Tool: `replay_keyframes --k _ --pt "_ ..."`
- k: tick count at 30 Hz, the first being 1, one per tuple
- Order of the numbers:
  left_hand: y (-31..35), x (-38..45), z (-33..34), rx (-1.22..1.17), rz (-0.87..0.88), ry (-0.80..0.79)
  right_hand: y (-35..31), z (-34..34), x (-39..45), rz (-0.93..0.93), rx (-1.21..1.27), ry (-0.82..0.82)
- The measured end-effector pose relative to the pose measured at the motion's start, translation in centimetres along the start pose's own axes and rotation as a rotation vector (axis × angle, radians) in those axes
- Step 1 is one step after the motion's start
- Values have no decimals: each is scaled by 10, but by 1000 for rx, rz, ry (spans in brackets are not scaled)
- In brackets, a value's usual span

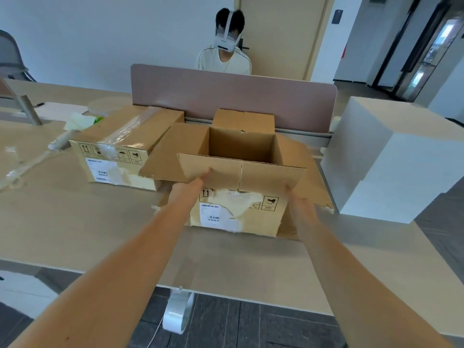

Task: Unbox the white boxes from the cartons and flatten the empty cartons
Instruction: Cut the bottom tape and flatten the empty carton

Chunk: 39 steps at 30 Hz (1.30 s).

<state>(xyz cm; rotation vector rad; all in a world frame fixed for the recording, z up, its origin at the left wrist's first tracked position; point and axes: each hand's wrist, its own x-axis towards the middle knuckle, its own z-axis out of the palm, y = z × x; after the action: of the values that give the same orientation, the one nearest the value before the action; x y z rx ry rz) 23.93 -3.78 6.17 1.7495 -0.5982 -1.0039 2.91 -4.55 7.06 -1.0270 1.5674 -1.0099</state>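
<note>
I see the open carton (238,197) mid-bench (75,222), interior empty. My left hand (190,187) has its fingers curled on the near flap (241,172); my right hand (298,204) touches that flap's right corner (grip unclear). A taped carton (120,151) sits left, white boxes (391,156) right.

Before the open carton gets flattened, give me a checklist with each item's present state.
1. Open carton emptied: ok, the visible interior shows bare cardboard.
2. White box out: ok, stands on the table to the carton's right.
3. Left hand on the near flap: ok.
4. Right hand at the flap's right corner: grip cannot tell.
5. Bottom seam released: cannot tell.
6. Sealed carton clear: not ok, the open carton's left flap reaches it.
</note>
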Motion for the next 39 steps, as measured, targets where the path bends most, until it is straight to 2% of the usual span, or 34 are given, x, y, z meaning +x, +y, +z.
replay_keyframes --k 9,13,19,22,24,28,32,35,39 --pt "-20 40 13 -351 27 -41 26 30 37 64 236 71" --pt "-21 47 18 -428 55 27 30 39 46 75 318 131" --pt "-21 41 19 -518 157 122 34 41 46 1 371 283" --pt "-28 38 16 -573 241 112 37 42 40 -45 442 332" --pt "-34 36 15 -551 307 81 39 42 36 -112 457 316" --pt "-32 30 13 -353 358 51 40 42 31 -228 220 244" --pt "-24 33 12 -301 365 -24 38 38 34 -237 172 224" --pt "-22 37 12 -280 381 -6 35 37 41 -225 181 235" --pt "-6 35 11 -282 432 3 15 38 40 -304 142 271"
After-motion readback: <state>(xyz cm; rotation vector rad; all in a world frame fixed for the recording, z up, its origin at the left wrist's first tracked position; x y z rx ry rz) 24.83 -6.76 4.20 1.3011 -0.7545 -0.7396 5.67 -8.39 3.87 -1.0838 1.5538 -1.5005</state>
